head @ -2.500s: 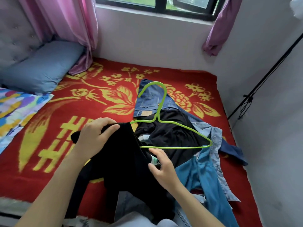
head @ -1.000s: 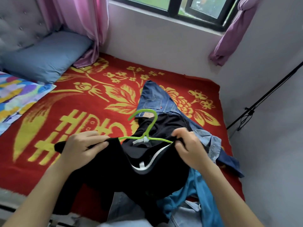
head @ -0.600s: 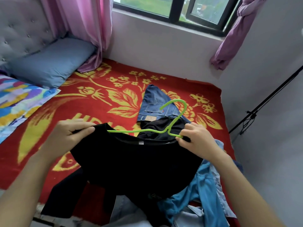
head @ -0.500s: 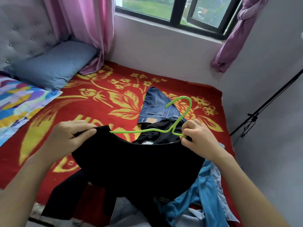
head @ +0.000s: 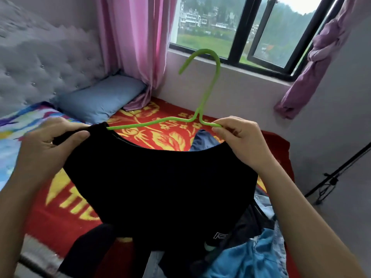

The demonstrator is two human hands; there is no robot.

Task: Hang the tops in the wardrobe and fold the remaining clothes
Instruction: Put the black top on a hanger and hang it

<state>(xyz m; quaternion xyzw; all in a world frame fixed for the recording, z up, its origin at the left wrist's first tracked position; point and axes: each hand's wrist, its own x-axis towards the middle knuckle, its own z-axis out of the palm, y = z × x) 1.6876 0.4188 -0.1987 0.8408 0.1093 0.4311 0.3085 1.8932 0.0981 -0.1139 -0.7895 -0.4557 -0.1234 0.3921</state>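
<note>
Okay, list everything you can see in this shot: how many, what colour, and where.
hanger: one, green, held up, one end inside the top
top: one, black, stretched between both hands
blanket: one, red with yellow flowers, spread under the clothes
pillow: one, grey-blue, against the headboard
headboard: one, grey, far left
sheet: one, multicoloured, left edge
pink curtain: one, left of the window
purple curtain: one, knotted, right of the window
jeans: one pair, dark blue, behind the top
clothes pile: one, black and light blue, lower right
stand: one, black, by the right wall
hands: two; left hand grips the top, right hand pinches the hanger
</note>
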